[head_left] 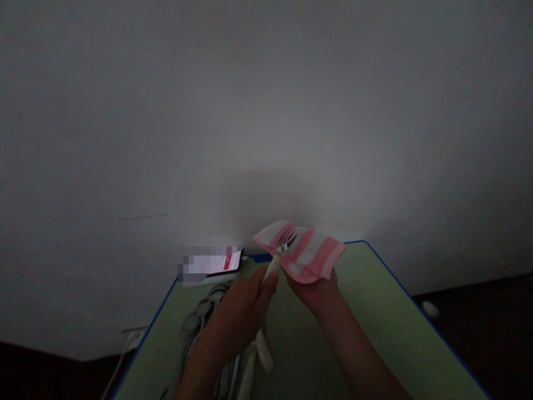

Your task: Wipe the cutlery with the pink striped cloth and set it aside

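Left hand [245,303] is clamped on the white-handled metal fork [278,253], tines over the pink-and-white striped cloth [320,255] draped on the right hand [313,293]. Looks like wiping; I'd wrap the tines and pull lengthwise, handle held steady.

A dim gray wall [266,111] rises behind a green, blue-edged table [400,333], with dark floor [491,328] on either side.

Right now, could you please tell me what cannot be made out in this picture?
In the head view:
- right hand: fingers hidden by the striped cloth
- fork: part of its handle hidden by the left hand
- spoons: partly covered by the left forearm
- phone: much of its screen pixelated
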Available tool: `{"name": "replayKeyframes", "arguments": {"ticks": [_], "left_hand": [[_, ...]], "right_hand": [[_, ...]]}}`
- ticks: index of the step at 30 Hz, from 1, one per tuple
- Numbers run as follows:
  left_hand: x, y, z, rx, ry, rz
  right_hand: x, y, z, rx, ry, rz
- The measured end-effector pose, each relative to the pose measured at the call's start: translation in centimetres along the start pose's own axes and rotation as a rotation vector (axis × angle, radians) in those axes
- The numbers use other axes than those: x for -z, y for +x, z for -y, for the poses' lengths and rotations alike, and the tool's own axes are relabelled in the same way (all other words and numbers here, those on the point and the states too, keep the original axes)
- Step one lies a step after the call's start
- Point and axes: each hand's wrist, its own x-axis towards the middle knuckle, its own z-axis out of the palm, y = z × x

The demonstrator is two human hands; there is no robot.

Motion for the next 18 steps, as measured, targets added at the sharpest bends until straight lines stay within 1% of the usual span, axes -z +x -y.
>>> {"name": "replayKeyframes", "arguments": {"ticks": [3,7,10,14,16,18], "left_hand": [[-1.0,0.4,0.3,0.005,0.058,0.004],[-1.5,0.3,-0.1,-0.059,0.037,0.005],[-1.0,0.0,-0.8,-0.067,-0.017,0.034],[0.2,-0.7,-1.2,-0.043,-0.025,0.064],[0.6,-1.2,-1.3,-0.043,-0.029,0.054],[1.0,-1.7,-1.5,-0.056,-0.067,0.043]], "right_hand": [[-0.6,-0.3,0.3,-0.123,0.222,-0.088],[-1.2,-0.7,0.7,-0.179,0.265,-0.145],[-1.7,-0.9,1.0,-0.216,0.277,-0.168],[-1.9,-1.1,1.6,-0.251,0.364,-0.146],[-1.7,-1.1,2.0,-0.240,0.378,-0.121],[-1.2,-1.2,2.3,-0.204,0.333,-0.098]]}}
